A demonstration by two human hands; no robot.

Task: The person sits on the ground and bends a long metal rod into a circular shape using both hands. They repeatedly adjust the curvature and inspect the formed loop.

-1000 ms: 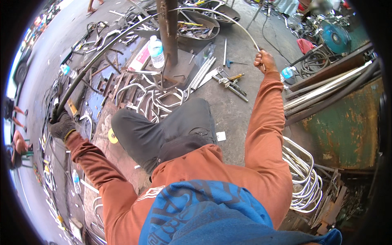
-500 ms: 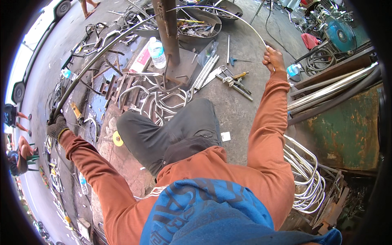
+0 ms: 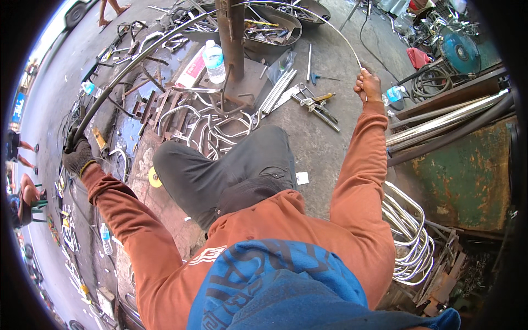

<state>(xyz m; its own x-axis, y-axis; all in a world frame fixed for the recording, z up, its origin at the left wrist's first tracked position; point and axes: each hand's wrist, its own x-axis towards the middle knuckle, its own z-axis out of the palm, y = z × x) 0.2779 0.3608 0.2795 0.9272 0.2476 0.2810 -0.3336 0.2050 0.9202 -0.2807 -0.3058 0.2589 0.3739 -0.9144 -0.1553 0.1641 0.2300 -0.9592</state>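
Note:
My left hand, in a dark knitted glove, is closed around the lower end of a thick dark rod or hose at the far left. This dark length bows up to an upright brown metal post. From the post a thin pale rod arcs down to the right. My bare right hand grips its end, with a short tip poking out below the fingers. How the dark and pale lengths meet at the post cannot be made out. Both arms are spread wide.
Bent metal tubes lie before my knees, beside a yellow-handled clamp-like tool. A water bottle stands by the post. Tubs of scrap sit behind it. Right are straight pipes, bundled tubes and a fan.
My left hand appears slightly higher and my right hand slightly lower in the view. Both keep their holds. The surroundings have shifted a little with the head.

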